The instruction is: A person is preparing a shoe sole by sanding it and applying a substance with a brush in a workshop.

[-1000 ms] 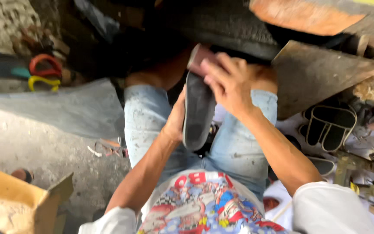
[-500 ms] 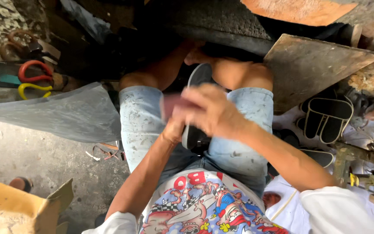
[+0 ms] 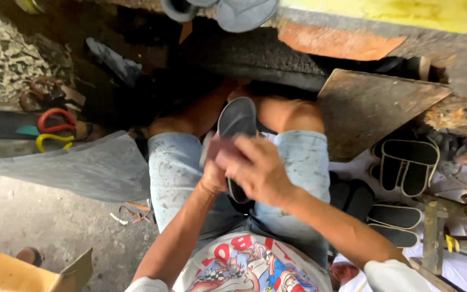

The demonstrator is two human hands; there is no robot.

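A dark grey shoe sole (image 3: 237,116) stands upright between my knees, its rounded end pointing away from me. My left hand (image 3: 212,179) grips the sole's left edge low down. My right hand (image 3: 258,172) lies across the middle of the sole and presses a small reddish-brown pad (image 3: 224,150) against its face. The sole's lower part is hidden behind both hands. I sit in light blue denim shorts (image 3: 177,173) and a printed shirt.
A grey sheet (image 3: 82,167) lies on the concrete floor to the left, with red and yellow handled scissors (image 3: 54,128) beyond it. A brown board (image 3: 374,108) leans at right above black soles with pale trim (image 3: 406,167). A cardboard box (image 3: 6,273) sits bottom left.
My right hand with the pad has slid down the sole from its far end towards my body. The far end of the sole now shows uncovered. My left hand keeps its hold.
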